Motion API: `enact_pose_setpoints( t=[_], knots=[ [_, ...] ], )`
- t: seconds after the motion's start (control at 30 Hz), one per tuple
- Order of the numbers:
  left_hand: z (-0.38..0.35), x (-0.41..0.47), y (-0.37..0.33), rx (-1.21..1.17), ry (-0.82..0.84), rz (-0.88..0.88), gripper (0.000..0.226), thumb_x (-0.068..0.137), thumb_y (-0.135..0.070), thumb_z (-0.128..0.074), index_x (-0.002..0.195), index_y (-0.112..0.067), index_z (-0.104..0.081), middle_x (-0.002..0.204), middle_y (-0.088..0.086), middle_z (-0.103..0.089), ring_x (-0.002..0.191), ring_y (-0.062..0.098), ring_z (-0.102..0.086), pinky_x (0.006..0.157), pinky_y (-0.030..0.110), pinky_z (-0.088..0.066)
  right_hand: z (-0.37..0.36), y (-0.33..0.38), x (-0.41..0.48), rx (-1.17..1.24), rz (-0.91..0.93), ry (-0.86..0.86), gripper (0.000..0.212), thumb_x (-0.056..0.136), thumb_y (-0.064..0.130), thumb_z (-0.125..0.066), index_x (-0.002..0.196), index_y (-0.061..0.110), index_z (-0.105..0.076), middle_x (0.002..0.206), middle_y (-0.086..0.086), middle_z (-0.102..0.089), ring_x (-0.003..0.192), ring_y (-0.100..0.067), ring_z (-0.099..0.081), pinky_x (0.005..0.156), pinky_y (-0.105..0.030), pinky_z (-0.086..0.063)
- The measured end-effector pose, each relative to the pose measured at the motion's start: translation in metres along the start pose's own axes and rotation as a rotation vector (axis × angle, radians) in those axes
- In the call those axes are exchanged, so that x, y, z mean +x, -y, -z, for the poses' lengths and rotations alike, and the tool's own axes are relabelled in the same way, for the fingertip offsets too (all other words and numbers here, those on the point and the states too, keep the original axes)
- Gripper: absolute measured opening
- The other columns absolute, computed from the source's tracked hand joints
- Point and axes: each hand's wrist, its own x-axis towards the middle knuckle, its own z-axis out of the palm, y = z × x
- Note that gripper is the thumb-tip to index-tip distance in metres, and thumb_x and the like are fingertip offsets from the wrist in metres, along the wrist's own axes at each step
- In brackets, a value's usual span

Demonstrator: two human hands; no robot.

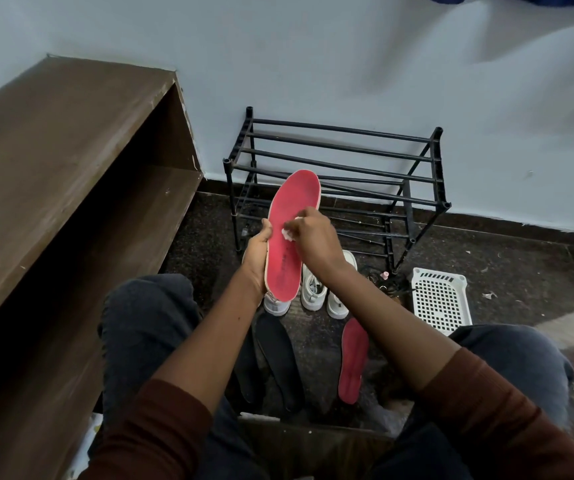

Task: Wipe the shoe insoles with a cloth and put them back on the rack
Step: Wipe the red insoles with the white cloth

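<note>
My left hand (257, 254) grips a red insole (290, 209) by its left edge and holds it upright in front of the black metal rack (341, 161). My right hand (313, 237) pinches a small white cloth (287, 234) and presses it against the insole's middle. A second red insole (352, 362) lies on the dark floor between my knees. Two black insoles (280, 362) lie on the floor to its left.
White sneakers (313, 289) stand on the floor below the rack. A white perforated basket (439, 299) sits to the right. A brown wooden shelf unit (71, 168) fills the left side. The wall stands right behind the rack.
</note>
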Motion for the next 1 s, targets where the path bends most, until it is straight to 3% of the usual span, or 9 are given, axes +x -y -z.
enact_pose_setpoints(
  t=[0.07, 0.13, 0.2, 0.3, 0.43, 0.63, 0.8, 0.9, 1.0],
  knots=[
    [0.001, 0.003, -0.003, 0.016, -0.008, -0.004, 0.060, 0.100, -0.051, -0.017, 0.104, -0.008, -0.059, 0.083, 0.009, -0.073, 0.075, 0.021, -0.071, 0.073, 0.034, -0.055, -0.003, 0.003, -0.007, 0.071, 0.021, 0.085, 0.023, 0.079, -0.004, -0.058, 0.094, 0.003, -0.073, 0.093, -0.019, -0.065, 0.081, -0.033, -0.063, 0.073, -0.039, -0.051],
    [0.004, 0.006, -0.005, 0.023, -0.032, -0.012, 0.063, 0.100, -0.052, -0.015, 0.103, -0.006, -0.058, 0.084, 0.011, -0.072, 0.075, 0.022, -0.071, 0.067, 0.030, -0.057, -0.001, 0.005, -0.015, 0.140, 0.004, 0.204, 0.027, 0.074, -0.010, -0.057, 0.090, 0.004, -0.074, 0.091, -0.019, -0.070, 0.081, -0.031, -0.065, 0.075, -0.032, -0.052],
    [0.008, 0.006, -0.004, -0.002, -0.068, 0.000, 0.070, 0.097, -0.058, -0.015, 0.109, -0.002, -0.056, 0.103, 0.017, -0.066, 0.090, 0.027, -0.065, 0.079, 0.035, -0.053, 0.000, 0.007, -0.024, 0.157, 0.000, 0.337, 0.026, 0.070, -0.013, -0.061, 0.087, 0.002, -0.075, 0.093, -0.016, -0.070, 0.083, -0.026, -0.066, 0.074, -0.024, -0.049],
    [0.011, 0.006, 0.001, 0.041, -0.122, 0.039, 0.077, 0.095, -0.062, -0.016, 0.118, 0.001, -0.054, 0.117, 0.021, -0.057, 0.101, 0.030, -0.058, 0.084, 0.040, -0.049, -0.003, 0.009, -0.035, 0.187, -0.011, 0.413, 0.017, 0.069, -0.014, -0.064, 0.074, 0.000, -0.071, 0.096, -0.017, -0.067, 0.087, -0.029, -0.065, 0.078, -0.028, -0.050],
    [0.011, 0.005, 0.002, 0.112, -0.144, -0.004, 0.068, 0.099, -0.052, -0.024, 0.137, 0.001, -0.042, 0.120, 0.022, -0.059, 0.092, 0.029, -0.065, 0.067, 0.034, -0.058, -0.006, 0.003, -0.030, 0.183, -0.117, 0.286, 0.020, 0.074, 0.000, -0.069, 0.091, 0.008, -0.075, 0.100, -0.012, -0.068, 0.094, -0.022, -0.061, 0.070, -0.012, -0.035],
    [-0.001, -0.014, 0.009, 0.213, 0.011, 0.120, 0.059, 0.098, -0.054, -0.019, 0.108, -0.011, -0.059, 0.073, 0.010, -0.070, 0.054, 0.022, -0.064, 0.049, 0.026, -0.052, 0.002, -0.014, 0.002, 0.333, -0.319, -0.008, 0.027, 0.074, -0.002, -0.064, 0.100, 0.004, -0.070, 0.097, -0.015, -0.069, 0.082, -0.019, -0.061, 0.059, -0.008, -0.035],
    [0.002, -0.015, 0.012, 0.161, 0.100, 0.190, 0.066, 0.096, -0.058, -0.019, 0.124, -0.008, -0.052, 0.102, 0.015, -0.066, 0.057, 0.024, -0.065, 0.049, 0.025, -0.051, 0.016, -0.033, 0.023, 0.349, -0.414, -0.225, 0.014, 0.074, -0.003, -0.061, 0.088, -0.001, -0.060, 0.085, -0.013, -0.063, 0.073, -0.017, -0.049, 0.056, -0.017, -0.028],
    [-0.003, -0.015, 0.011, 0.158, 0.101, 0.211, 0.064, 0.097, -0.057, -0.020, 0.122, -0.007, -0.051, 0.091, 0.014, -0.070, 0.055, 0.023, -0.065, 0.047, 0.024, -0.052, 0.016, -0.038, 0.026, 0.286, -0.410, -0.197, 0.007, 0.072, -0.001, -0.065, 0.079, 0.000, -0.065, 0.083, -0.012, -0.067, 0.071, -0.018, -0.053, 0.057, -0.019, -0.031],
    [-0.008, -0.012, 0.009, 0.164, 0.060, 0.172, 0.058, 0.099, -0.053, -0.021, 0.110, -0.008, -0.055, 0.071, 0.012, -0.070, 0.051, 0.023, -0.065, 0.044, 0.024, -0.051, 0.010, -0.033, 0.016, 0.371, -0.379, -0.077, 0.009, 0.069, 0.003, -0.074, 0.077, 0.002, -0.070, 0.080, -0.013, -0.071, 0.070, -0.017, -0.063, 0.060, -0.019, -0.048]
  ],
)
